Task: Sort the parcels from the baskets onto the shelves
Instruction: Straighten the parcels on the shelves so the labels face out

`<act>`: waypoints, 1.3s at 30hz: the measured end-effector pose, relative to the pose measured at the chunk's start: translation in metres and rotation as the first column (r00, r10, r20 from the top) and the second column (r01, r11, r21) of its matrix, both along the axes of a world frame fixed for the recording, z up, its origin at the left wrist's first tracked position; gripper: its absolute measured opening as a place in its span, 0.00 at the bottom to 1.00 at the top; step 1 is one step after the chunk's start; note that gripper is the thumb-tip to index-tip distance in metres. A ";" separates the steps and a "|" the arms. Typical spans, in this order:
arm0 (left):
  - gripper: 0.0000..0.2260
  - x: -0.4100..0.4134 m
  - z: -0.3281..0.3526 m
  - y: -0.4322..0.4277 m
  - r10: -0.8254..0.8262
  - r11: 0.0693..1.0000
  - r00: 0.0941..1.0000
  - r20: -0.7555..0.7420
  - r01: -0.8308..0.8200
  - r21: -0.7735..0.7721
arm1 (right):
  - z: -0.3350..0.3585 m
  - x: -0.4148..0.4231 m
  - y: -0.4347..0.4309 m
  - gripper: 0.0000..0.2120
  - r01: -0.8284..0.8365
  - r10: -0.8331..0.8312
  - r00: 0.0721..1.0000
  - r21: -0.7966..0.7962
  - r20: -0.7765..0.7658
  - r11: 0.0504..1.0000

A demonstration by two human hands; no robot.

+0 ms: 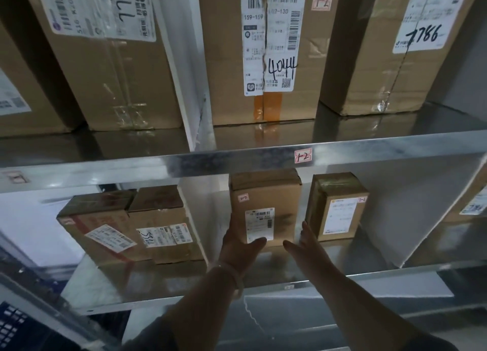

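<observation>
A small upright cardboard parcel (pixel 264 192) with a white label stands on the lower metal shelf (pixel 374 255). My left hand (pixel 237 242) grips its lower left corner, fingers along the left side and thumb across the front under the label. My right hand (pixel 303 242) is at its lower right side. Its fingers lie straight in the gap between this parcel and the neighbouring parcel (pixel 338 208), and its thumb points at the parcel's base.
Two taped parcels (pixel 105 226) (pixel 163 219) stand at the left of the lower shelf. Large boxes marked 4044 (pixel 263 47) and 7786 (pixel 395 47) fill the upper shelf, tagged 1-2 (pixel 303 155). White dividers (pixel 434 219) split the bays. A blue basket (pixel 13 321) shows at bottom left.
</observation>
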State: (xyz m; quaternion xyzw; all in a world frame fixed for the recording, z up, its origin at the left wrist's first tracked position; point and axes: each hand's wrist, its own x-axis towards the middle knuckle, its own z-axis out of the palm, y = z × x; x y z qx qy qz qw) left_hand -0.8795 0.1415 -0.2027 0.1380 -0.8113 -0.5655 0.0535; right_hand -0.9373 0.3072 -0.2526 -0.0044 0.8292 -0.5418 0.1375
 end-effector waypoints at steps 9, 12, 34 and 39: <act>0.24 0.043 0.001 0.012 -0.058 0.998 0.998 -0.026 0.057 -0.022 | 0.024 0.043 0.004 0.35 -0.089 0.089 0.994 -0.001 -0.057 0.996; 0.23 0.066 0.006 0.019 -0.051 0.999 0.999 0.003 0.051 0.005 | 0.038 0.065 0.001 0.33 -0.135 0.135 0.990 0.000 -0.031 0.991; 0.28 0.204 0.006 0.017 0.243 0.964 0.967 0.074 -0.249 0.093 | 0.031 0.182 0.006 0.26 -0.326 0.327 0.945 0.092 0.001 0.941; 0.29 0.211 0.002 -0.033 0.294 0.949 0.951 0.099 -0.303 0.089 | 0.031 0.188 -0.048 0.24 -0.361 0.364 0.931 0.120 0.000 0.925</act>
